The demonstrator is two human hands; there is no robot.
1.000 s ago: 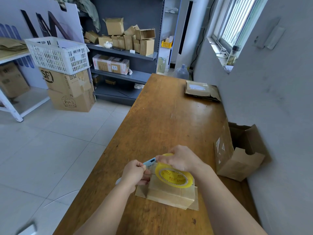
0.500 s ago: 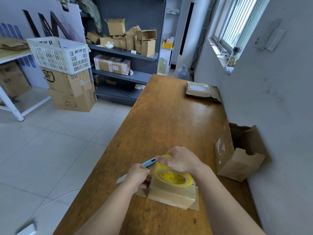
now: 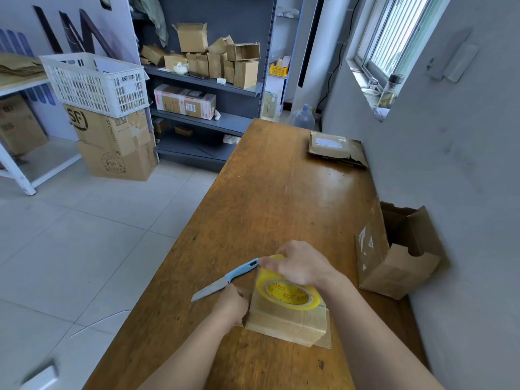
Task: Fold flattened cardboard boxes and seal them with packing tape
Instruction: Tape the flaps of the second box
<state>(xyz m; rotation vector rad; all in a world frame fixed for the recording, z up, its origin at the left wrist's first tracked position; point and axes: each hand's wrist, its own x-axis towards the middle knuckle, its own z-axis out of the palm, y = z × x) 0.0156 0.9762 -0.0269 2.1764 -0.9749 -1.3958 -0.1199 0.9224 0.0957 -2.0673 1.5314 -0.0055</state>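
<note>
Tension counts here: with the right hand (image 3: 301,270) clamping its fingers on the tape roll (image 3: 264,282) atop the box (image 3: 284,323) and the left hand (image 3: 230,306) curled just beside them, its grip unclear, the strip wants pulling taut and the knife (image 3: 225,280) drawing away from both.

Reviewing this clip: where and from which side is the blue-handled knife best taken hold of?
Grip the knife by its blue handle, coming down from above at mid-handle. It sits slanted: the bare blade points toward the table's left edge, just beyond the left hand, and the handle's far end meets the right hand on the tape roll.
</note>
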